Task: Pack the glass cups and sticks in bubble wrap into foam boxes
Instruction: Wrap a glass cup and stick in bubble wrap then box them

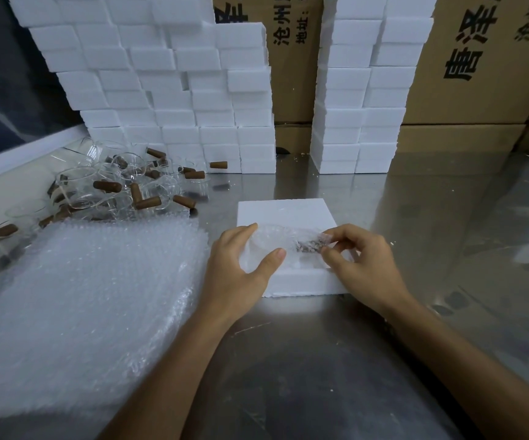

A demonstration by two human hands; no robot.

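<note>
A bubble-wrapped bundle lies across the top of an open foam box, which sits on the steel worktop a little right of its middle. Through the wrap a brownish stick shows at the bundle's right end; the rounder, clear left part looks like a glass cup, though the wrap blurs it. The left hand cups the bundle's left end, fingers curled over the far side and the thumb pressed against the near side, so the wrapped cup sits between thumb and fingers. The right hand pinches the right end of the bundle, thumb and fingertips closed on the wrap just where the stick shows. The bundle spans the gap between the two hands, over the box's near half.

To the left of the box, a thick stack of bubble wrap sheets covers the worktop's near left part. Beyond it, toward the far left corner, lies a heap of loose glass cups mixed with brown sticks. Along the far edge stand two stacks of white foam boxes, one behind the heap and one further right. Brown cardboard cartons with printed characters rise behind them.
</note>
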